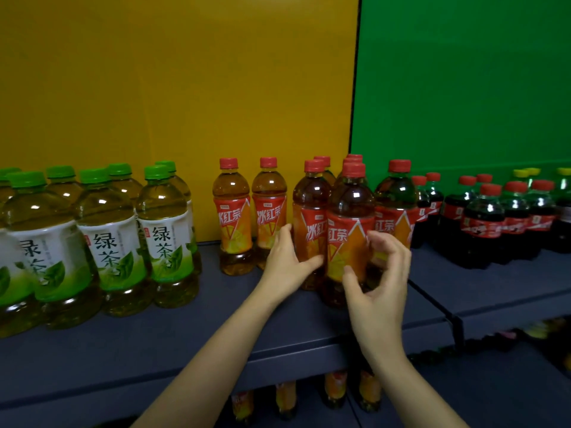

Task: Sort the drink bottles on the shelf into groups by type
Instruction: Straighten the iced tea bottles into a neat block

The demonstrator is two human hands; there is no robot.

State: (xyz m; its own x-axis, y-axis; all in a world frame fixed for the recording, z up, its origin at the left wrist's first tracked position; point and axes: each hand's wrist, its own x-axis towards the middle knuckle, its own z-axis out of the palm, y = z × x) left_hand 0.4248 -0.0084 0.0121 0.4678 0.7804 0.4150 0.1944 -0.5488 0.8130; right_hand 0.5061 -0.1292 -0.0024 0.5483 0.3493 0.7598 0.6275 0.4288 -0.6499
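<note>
Green tea bottles (pixel 108 230) with green caps stand grouped at the left of the shelf. Red-capped iced tea bottles fill the middle, two of them (pixel 234 217) apart at the back. My left hand (pixel 287 261) wraps around one iced tea bottle (pixel 310 211), thumb across its label. My right hand (pixel 380 282) cups the front iced tea bottle (pixel 349 208), thumb on the label and fingertips at its right side. One more iced tea bottle (pixel 397 202) stands beside the dark cola bottles (pixel 485 223) on the right.
The dark grey shelf (pixel 185 329) has a seam (pixel 451 316) between two boards at the right. Yellow-capped bottles (pixel 525 173) stand behind the cola. Yellow (pixel 185 88) and green (pixel 463 88) panels back the shelf. More iced tea bottles (pixel 335 387) show on the level below.
</note>
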